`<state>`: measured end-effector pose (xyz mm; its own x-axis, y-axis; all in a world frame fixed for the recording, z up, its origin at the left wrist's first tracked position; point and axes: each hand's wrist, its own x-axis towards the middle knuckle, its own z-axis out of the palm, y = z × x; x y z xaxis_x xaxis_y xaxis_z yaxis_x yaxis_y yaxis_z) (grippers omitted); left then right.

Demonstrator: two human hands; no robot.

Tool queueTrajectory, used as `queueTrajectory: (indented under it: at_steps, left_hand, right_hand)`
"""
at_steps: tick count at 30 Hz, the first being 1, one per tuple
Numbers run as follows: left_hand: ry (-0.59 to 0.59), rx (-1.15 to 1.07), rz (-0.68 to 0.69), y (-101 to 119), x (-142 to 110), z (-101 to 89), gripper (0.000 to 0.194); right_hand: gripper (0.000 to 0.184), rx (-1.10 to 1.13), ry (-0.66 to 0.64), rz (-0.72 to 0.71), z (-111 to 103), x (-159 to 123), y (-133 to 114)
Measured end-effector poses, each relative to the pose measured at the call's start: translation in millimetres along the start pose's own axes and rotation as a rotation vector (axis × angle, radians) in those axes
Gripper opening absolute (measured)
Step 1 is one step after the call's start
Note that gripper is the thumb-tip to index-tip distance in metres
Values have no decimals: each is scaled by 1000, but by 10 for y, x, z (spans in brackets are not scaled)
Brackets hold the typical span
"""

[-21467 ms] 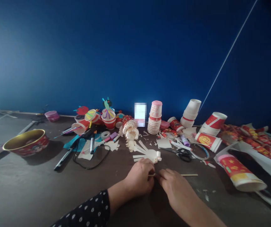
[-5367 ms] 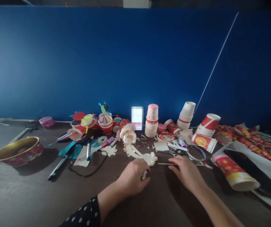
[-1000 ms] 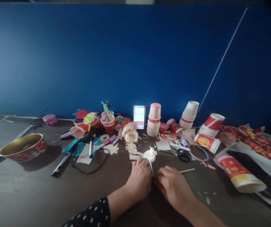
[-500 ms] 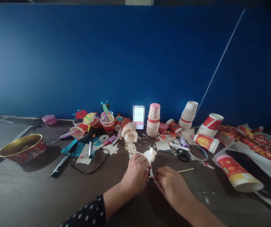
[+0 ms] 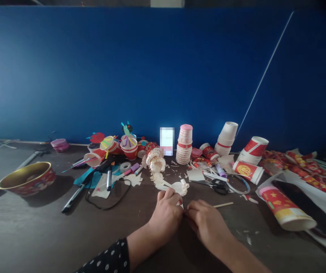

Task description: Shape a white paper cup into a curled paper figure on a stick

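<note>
Your left hand (image 5: 167, 210) curls tight on a white strip (image 5: 181, 206), and your right hand (image 5: 206, 222) pinches a thin stick (image 5: 224, 205) (one end pokes out). Less strip shows than half a second ago: your left hand now hides most of it, so you seem to grip nearer the stick. White paper (image 5: 179, 187) lies just past your left hand. Scissors (image 5: 220, 187) and a red cup (image 5: 286, 210) lie farther right.

We note: white strip-cut paper (image 5: 178, 186), right edge tightly curled, partly covered by the left hand (image 5: 166, 210). Pale slender stick (image 5: 224, 205), crosswise, one end protruding past the right hand (image 5: 208, 224).
</note>
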<state>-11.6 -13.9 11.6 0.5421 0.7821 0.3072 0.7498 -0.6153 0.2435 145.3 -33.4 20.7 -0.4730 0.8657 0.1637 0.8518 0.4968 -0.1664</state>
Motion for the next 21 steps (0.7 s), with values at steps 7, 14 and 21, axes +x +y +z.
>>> queueTrajectory:
  at_steps: [7, 14, 21]
  left_hand:
    - [-5, -37, -53, -5, 9, -17, 18]
    - [-9, -32, -67, 19, 17, -40, 15]
    - [17, -61, -69, -18, -3, -18, 10]
  right_hand:
    - [18, 101, 30, 30, 3, -15, 33]
    - [22, 40, 16, 30, 58, 9, 18]
    - [24, 0, 37, -25, 61, 69, 45]
